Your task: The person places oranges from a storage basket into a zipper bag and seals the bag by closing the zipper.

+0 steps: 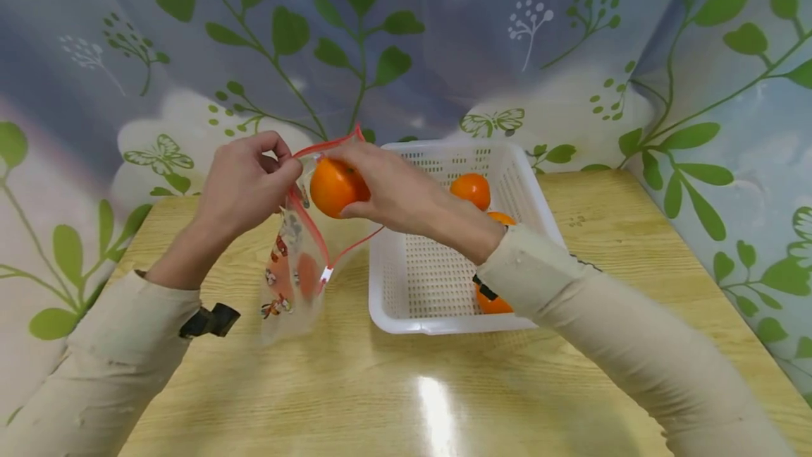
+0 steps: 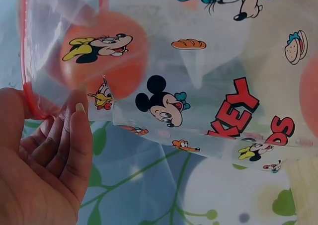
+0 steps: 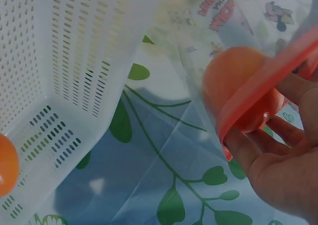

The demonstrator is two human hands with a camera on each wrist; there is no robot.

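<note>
A clear zip bag (image 1: 288,295) with a red-edged mouth and cartoon prints hangs beside the basket. My left hand (image 1: 244,178) pinches its red rim, also seen in the left wrist view, where the hand (image 2: 47,165) is at the bag's corner. My right hand (image 1: 396,189) grips an orange (image 1: 336,187) at the bag's mouth. In the right wrist view this orange (image 3: 233,81) is partly behind the red rim, with the right hand's fingers (image 3: 243,150) under it. Another orange (image 1: 308,273) shows through the bag's lower wall.
Right of the bag stands a white perforated basket (image 1: 387,302). Inside it lie several oranges, one at the back (image 1: 471,190), others partly hidden by my right forearm. The wooden table (image 1: 317,393) meets a leaf-patterned cloth (image 1: 444,41) behind.
</note>
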